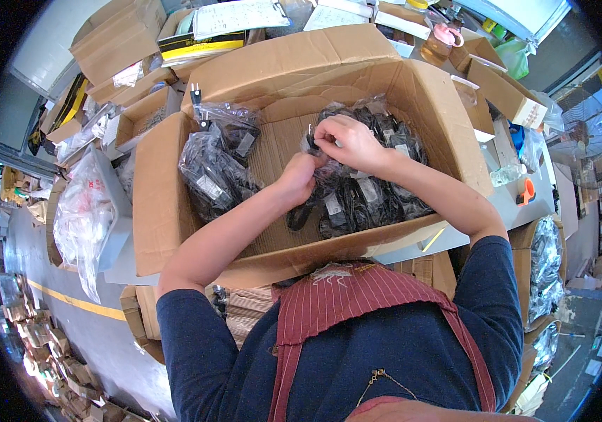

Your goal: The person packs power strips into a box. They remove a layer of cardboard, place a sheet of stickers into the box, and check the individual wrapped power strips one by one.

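An open cardboard box (280, 260) stands in front of me. Inside lie several black power adapters with cords, bagged in clear plastic, in a left group (209, 169) and a larger right group (367, 200). My left hand (299, 178) is closed on a clear plastic bag (325, 169) over the middle of the box. Just to its right, my right hand (346, 139) has its fingers pinched together at the top of the same bag. The bag's contents are mostly hidden by my hands. A black plug (195, 93) sticks up at the box's far left corner.
Behind the box are papers (241, 19), small cartons (119, 42) and a pink-lidded jug (441, 43). An orange tape roll (526, 191) lies on the table at right. A grey bin with plastic bags (90, 211) stands at left. More filled boxes (545, 271) are at lower right.
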`<action>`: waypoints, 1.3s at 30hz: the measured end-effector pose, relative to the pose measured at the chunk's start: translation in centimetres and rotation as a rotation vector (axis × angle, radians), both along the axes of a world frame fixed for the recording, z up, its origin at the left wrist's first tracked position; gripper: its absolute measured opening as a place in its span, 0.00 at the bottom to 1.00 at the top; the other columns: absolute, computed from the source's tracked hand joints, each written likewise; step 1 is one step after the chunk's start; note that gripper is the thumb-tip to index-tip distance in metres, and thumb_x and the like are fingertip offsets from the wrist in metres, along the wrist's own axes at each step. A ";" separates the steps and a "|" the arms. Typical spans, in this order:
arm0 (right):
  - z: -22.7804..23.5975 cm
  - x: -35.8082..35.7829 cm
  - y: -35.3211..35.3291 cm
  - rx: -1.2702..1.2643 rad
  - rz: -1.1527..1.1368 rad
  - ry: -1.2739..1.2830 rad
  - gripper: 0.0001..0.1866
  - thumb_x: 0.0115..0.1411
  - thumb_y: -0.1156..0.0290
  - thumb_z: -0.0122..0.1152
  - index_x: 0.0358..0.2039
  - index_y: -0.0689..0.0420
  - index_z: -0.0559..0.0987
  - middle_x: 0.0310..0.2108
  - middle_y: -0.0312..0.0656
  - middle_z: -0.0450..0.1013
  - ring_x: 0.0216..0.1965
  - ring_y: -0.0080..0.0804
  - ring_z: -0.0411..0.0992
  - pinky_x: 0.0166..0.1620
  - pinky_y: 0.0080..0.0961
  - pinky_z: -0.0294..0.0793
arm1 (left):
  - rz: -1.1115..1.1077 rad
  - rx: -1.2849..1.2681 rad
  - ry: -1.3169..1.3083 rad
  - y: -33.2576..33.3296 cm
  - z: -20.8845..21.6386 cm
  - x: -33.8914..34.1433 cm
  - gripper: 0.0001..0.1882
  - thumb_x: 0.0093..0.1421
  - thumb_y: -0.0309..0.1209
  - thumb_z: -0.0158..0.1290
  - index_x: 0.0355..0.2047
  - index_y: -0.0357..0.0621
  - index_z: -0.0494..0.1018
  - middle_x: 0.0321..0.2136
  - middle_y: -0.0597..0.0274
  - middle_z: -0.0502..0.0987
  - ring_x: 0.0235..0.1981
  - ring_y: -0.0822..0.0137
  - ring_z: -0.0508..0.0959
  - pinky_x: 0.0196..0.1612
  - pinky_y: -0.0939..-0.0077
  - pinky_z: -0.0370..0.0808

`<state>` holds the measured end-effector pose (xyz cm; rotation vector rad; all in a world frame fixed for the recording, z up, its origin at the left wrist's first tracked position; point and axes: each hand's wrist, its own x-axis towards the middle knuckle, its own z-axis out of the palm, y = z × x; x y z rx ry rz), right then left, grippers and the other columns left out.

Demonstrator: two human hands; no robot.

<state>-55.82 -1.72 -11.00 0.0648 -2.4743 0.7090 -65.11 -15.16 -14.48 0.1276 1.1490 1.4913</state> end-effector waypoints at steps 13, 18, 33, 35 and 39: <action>1.2 0.2 2.2 -0.099 -0.225 -0.297 0.14 0.50 0.62 0.71 0.21 0.57 0.76 0.18 0.42 0.73 0.22 0.38 0.73 0.29 0.33 0.72 | -0.092 0.026 0.018 0.0 -0.4 -0.4 0.12 0.60 0.18 0.48 0.45 0.33 0.73 0.42 0.55 0.78 0.41 0.61 0.78 0.47 0.66 0.74; 1.0 -0.1 5.0 -0.164 -0.278 -0.245 0.16 0.54 0.58 0.68 0.26 0.59 0.79 0.20 0.42 0.75 0.21 0.32 0.73 0.28 0.31 0.72 | -0.138 0.044 0.046 0.1 -1.8 -2.9 0.12 0.61 0.19 0.47 0.45 0.33 0.73 0.40 0.54 0.79 0.41 0.62 0.79 0.48 0.66 0.75; 1.0 1.1 6.6 -0.330 -0.059 -0.966 0.21 0.58 0.64 0.61 0.49 0.60 0.76 0.23 0.42 0.74 0.21 0.27 0.74 0.25 0.25 0.75 | 0.474 -0.256 1.740 -3.9 3.0 -19.2 0.29 0.50 0.28 0.61 0.54 0.39 0.70 0.51 0.49 0.73 0.54 0.52 0.71 0.58 0.54 0.63; 0.2 1.7 6.3 -0.355 -0.110 -0.935 0.26 0.57 0.64 0.62 0.55 0.59 0.73 0.23 0.43 0.75 0.21 0.28 0.74 0.25 0.26 0.76 | 0.453 -0.560 2.439 -2.3 5.6 -14.0 0.35 0.46 0.21 0.58 0.59 0.39 0.65 0.61 0.46 0.63 0.59 0.45 0.65 0.60 0.51 0.61; -1.3 1.4 4.4 -0.328 -0.033 -1.125 0.28 0.54 0.67 0.65 0.55 0.63 0.72 0.23 0.45 0.75 0.21 0.33 0.75 0.23 0.33 0.76 | -0.089 -0.373 2.614 -1.3 3.1 -11.2 0.39 0.45 0.23 0.57 0.61 0.39 0.63 0.63 0.47 0.60 0.60 0.47 0.64 0.60 0.50 0.63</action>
